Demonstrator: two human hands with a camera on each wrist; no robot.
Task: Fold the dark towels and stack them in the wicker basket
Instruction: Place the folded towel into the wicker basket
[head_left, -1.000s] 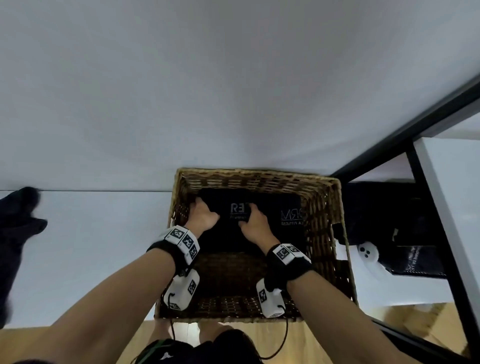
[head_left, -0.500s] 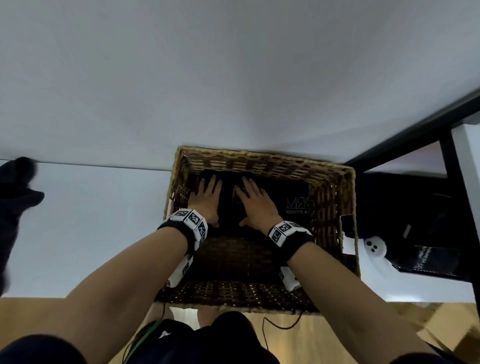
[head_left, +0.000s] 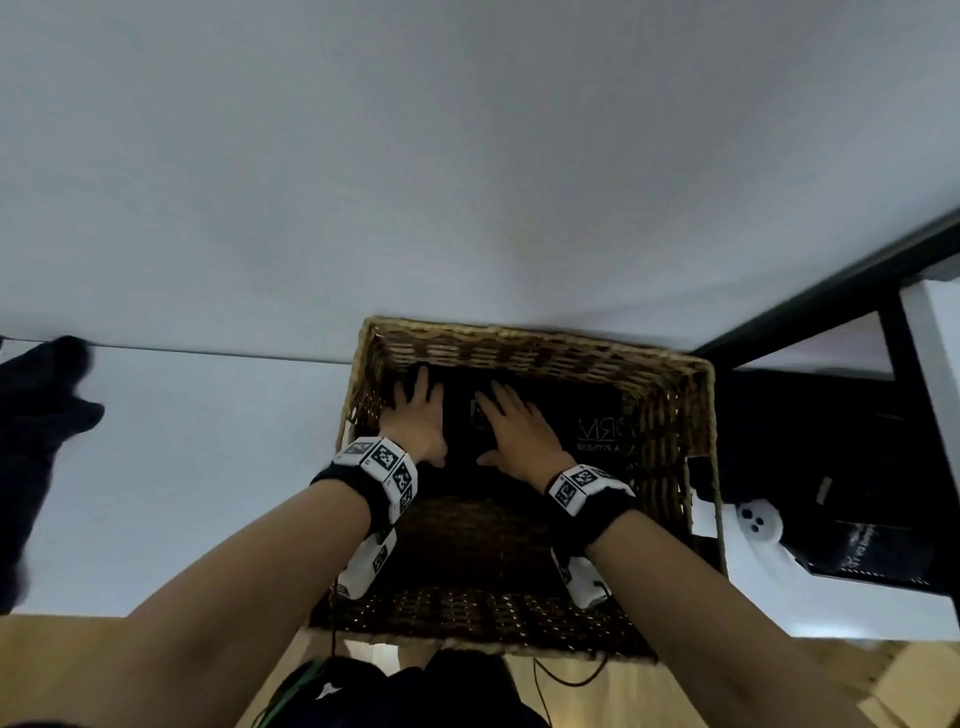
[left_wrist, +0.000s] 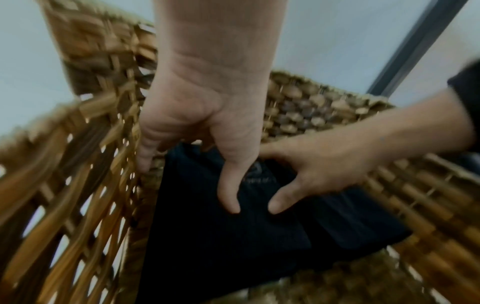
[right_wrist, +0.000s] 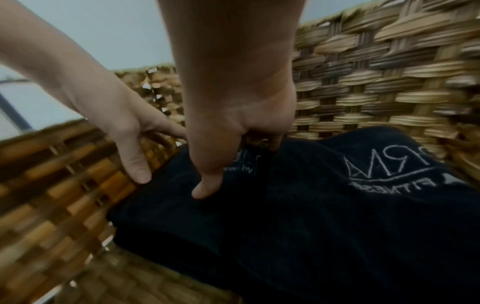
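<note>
The wicker basket (head_left: 675, 457) stands on the white table in front of me. A folded dark towel (head_left: 597, 415) with white lettering lies at its far end. My left hand (head_left: 418, 415) and right hand (head_left: 519, 431) lie side by side on top of the towel, fingers straight and spread, pressing down. In the left wrist view the left hand (left_wrist: 207, 133) has its thumb on the towel (left_wrist: 233, 236) beside the basket wall (left_wrist: 78, 185). In the right wrist view the right hand (right_wrist: 233, 123) presses the towel (right_wrist: 337, 216). Another dark towel (head_left: 36, 441) lies unfolded at the far left.
A white controller (head_left: 758, 525) and black items (head_left: 857, 467) sit right of the basket, beside a black frame (head_left: 831, 291). The white table (head_left: 208, 467) stretches to the left. Wooden floor (head_left: 52, 649) shows below the table's near edge.
One second ago both hands gripped the towel with curled fingers. They have since opened and now lie flat on it, a little further into the basket.
</note>
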